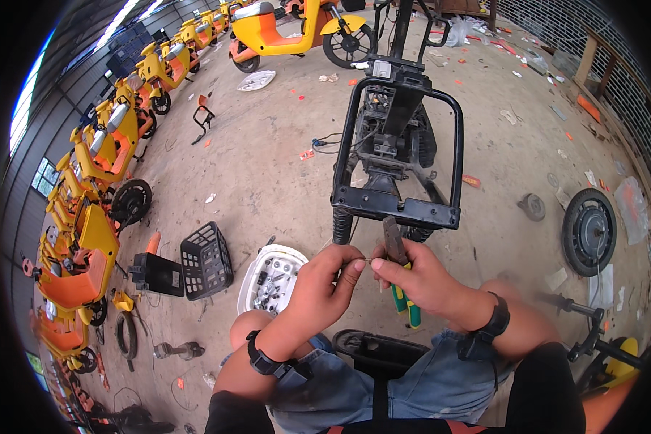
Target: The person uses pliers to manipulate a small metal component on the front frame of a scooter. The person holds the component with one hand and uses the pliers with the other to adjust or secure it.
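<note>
The person's 2 hands meet near the middle of the view. The left hand [327, 288] pinches a thin piece [369, 261] between thumb and forefinger; the right hand [434, 281] grips green-and-yellow pliers [393, 239], head toward 11 o'clock, handles toward 5, its thumb beside that piece. At 12 o'clock from the hands stands a black frame [398, 205]; at 9, a white tray [276, 250] of small metal parts; at 3, a wheel [582, 235].
</note>
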The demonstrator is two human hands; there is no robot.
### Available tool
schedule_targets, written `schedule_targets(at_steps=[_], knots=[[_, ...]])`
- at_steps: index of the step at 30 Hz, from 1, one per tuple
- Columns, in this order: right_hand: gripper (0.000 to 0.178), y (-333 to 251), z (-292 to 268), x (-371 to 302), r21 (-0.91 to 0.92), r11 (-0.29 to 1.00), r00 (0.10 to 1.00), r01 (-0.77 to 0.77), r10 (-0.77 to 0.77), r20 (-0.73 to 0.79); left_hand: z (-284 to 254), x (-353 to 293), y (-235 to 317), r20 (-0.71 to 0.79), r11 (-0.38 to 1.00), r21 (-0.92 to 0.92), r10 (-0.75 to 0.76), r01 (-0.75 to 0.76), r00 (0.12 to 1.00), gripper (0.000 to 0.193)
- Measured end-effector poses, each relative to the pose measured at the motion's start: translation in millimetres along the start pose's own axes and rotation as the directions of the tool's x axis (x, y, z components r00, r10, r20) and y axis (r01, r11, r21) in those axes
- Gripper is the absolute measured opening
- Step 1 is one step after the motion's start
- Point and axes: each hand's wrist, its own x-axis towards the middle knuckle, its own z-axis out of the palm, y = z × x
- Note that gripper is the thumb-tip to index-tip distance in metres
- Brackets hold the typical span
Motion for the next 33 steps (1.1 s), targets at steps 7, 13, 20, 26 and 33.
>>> schedule_targets(at_steps=[7,13,20,26,33], knots=[[0.016,2,0,0,-0.062,0.998,1.0,-0.013,0.012,-0.012,2,-1,-3,0.004,0.994,0.045,0.1,-0.101,0.995,0.008],[0.015,-6,1,-4,-0.232,0.971,0.997,-0.057,0.043,-0.067,1,-2,1,0.077,0.997,0.075,0.022,-0.028,0.997,0.01],[0.015,-10,6,-9,-0.314,0.946,0.995,-0.083,0.062,-0.075,-4,-2,6,0.375,0.751,-0.355,-0.431,0.557,0.82,0.019],[0.013,-4,4,-9,-0.269,0.963,1.0,0.02,-0.014,0.023,-10,-2,-2,0.626,0.17,-0.66,-0.413,0.732,0.661,0.015],[0.016,-3,3,-10,-0.254,0.966,0.998,-0.048,0.033,-0.062,3,-7,-11,0.564,0.279,-0.696,-0.36,0.662,0.744,0.016]])
